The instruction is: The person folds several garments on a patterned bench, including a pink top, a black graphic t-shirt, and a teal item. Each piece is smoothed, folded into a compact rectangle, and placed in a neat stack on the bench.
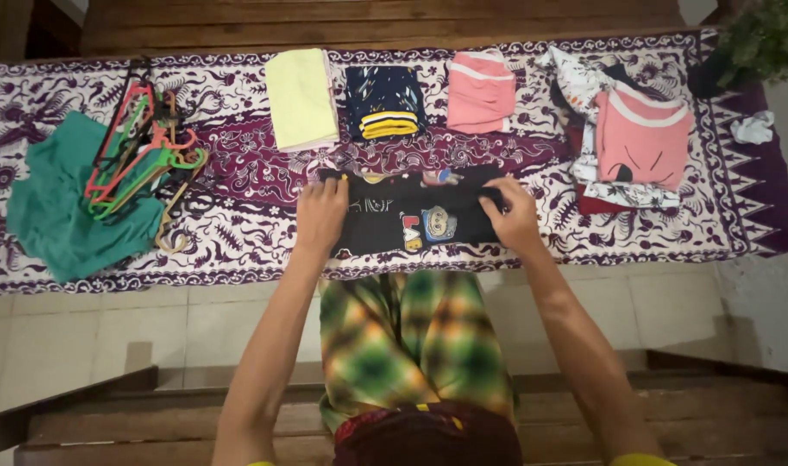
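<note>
A black shirt with a cartoon print (pixel 411 220) lies partly folded on the purple patterned cloth (pixel 256 173) in front of me. My left hand (pixel 320 216) presses flat on its left end. My right hand (pixel 514 216) grips its right edge. Beyond the shirt sit three folded piles: a pale yellow garment (pixel 301 99), a dark blue patterned one with yellow stripes (pixel 383 102), and a pink one (pixel 480 91).
A heap of unfolded clothes topped by a pink shirt (pixel 640 138) lies at the right. Coloured plastic hangers (pixel 139 147) rest on a teal garment (pixel 62 207) at the left. A potted plant (pixel 765 39) stands at the far right. Wooden steps (pixel 152 423) are below me.
</note>
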